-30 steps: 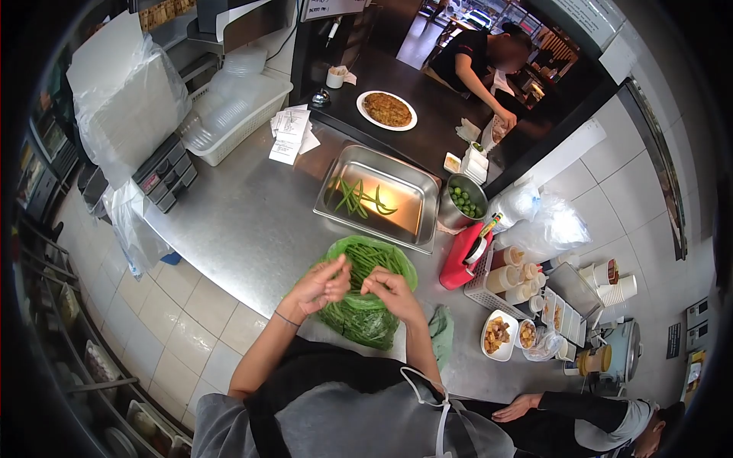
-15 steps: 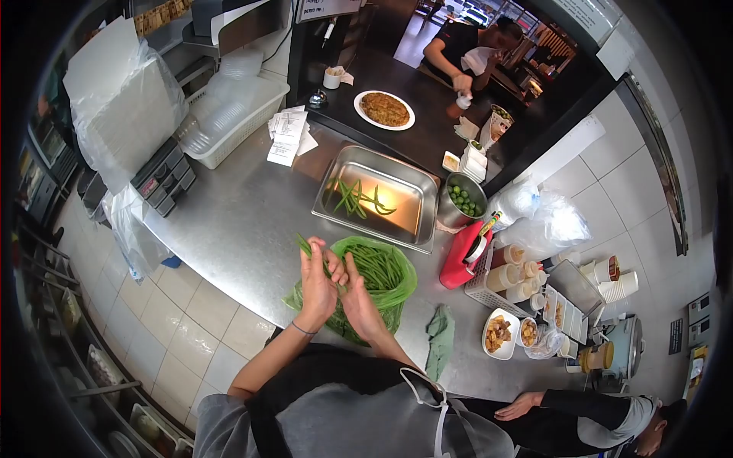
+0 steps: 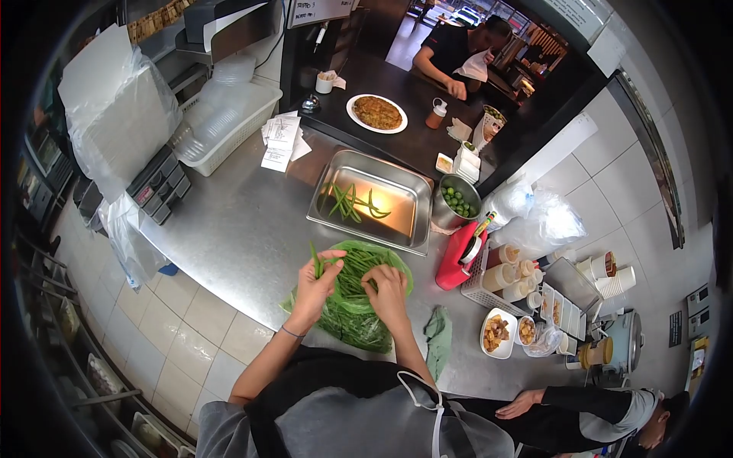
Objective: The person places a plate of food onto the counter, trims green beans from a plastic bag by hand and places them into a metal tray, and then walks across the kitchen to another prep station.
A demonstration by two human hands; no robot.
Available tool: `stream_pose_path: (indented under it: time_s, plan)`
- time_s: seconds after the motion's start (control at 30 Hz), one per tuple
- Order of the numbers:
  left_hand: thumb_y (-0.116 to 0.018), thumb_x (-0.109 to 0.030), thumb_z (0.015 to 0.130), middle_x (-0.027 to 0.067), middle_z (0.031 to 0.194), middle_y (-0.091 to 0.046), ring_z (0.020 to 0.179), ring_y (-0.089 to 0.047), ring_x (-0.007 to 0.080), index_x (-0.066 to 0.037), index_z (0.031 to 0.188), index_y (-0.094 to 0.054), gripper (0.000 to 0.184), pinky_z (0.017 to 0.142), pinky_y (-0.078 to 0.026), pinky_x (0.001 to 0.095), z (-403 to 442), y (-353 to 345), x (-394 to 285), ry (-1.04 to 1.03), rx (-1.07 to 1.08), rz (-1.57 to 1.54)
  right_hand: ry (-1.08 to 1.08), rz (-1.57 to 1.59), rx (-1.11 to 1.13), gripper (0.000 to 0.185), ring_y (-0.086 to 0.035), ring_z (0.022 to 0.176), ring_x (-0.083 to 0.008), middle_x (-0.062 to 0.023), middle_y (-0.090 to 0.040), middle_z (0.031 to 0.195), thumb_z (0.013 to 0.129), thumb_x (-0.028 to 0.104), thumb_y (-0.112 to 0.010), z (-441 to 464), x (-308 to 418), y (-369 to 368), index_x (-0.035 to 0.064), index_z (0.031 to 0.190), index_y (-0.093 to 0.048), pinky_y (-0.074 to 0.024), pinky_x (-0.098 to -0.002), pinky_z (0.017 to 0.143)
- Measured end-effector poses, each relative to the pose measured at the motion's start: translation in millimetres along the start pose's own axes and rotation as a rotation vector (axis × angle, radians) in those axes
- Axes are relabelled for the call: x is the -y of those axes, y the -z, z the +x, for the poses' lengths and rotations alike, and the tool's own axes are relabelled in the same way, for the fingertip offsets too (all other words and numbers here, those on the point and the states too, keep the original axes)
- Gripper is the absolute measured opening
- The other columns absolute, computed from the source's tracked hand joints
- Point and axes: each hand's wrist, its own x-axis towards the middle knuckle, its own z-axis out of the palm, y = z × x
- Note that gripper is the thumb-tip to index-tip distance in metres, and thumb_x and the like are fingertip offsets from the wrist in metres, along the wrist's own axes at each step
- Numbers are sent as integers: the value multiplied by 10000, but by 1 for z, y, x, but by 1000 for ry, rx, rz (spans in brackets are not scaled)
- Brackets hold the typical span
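My left hand [image 3: 315, 284] is closed around a few green beans [image 3: 315, 259], their tips sticking up past the fingers, at the left side of an open green plastic bag [image 3: 359, 324]. Loose green beans [image 3: 355, 269] fill the bag's mouth. Over its right side my right hand [image 3: 389, 296] reaches in, fingers curled and pinching at beans; exactly what lies between the fingertips is partly hidden. Just beyond the bag sits a steel pan [image 3: 405, 229] with several green beans [image 3: 345, 202] lying at its left and middle.
A pot of small green limes [image 3: 458, 200], a red container [image 3: 456, 263] and a basket of sauce bottles [image 3: 500, 277] stand to the right. A green cloth [image 3: 438, 340] lies near the edge. One co-worker [image 3: 450, 57] is across the counter, another [image 3: 588, 408] at lower right.
My right hand has parted from my left and moved right onto the beans in the bag. The co-worker across the counter has let go of a sauce bottle, which now stands there.
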Motion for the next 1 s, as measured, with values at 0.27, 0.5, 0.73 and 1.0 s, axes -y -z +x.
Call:
stream_pose_path:
  time_s: [0.27,0.5,0.73,1.0]
  plan:
    - [-557,-86,909,-116,605,-381,483,-296,-10,-83,1176,-617,274,426,-233,180,-3,-3,7,13,39,211,83,60,-97,137,-546,895,-232,-42,-595,847,781,60,-643,10,10,12,94,913,-657,-304,-435,955]
    - [-637,-61,836,-73,655,-448,607,-382,20,-57,1165,-619,329,555,-347,186,-2,-8,22,-121,207,462,142,117,-272,109,-536,861,-239,-43,-557,833,765,61,-625,11,27,29,76,873,-628,-284,-469,996]
    - [-668,-83,812,22,746,-583,693,-511,90,0,959,-644,170,628,-429,268,4,-1,61,-155,253,565,150,176,-236,74,-523,867,-228,-33,-563,843,755,91,-658,5,24,36,86,829,-660,-301,-399,940]
    - [-648,-92,846,19,851,-663,797,-561,60,11,1002,-650,187,714,-463,228,1,-10,62,-70,236,391,-199,924,-224,54,-530,828,-147,-40,-501,923,770,-10,-672,-7,5,-8,19,799,-639,-421,-276,775]
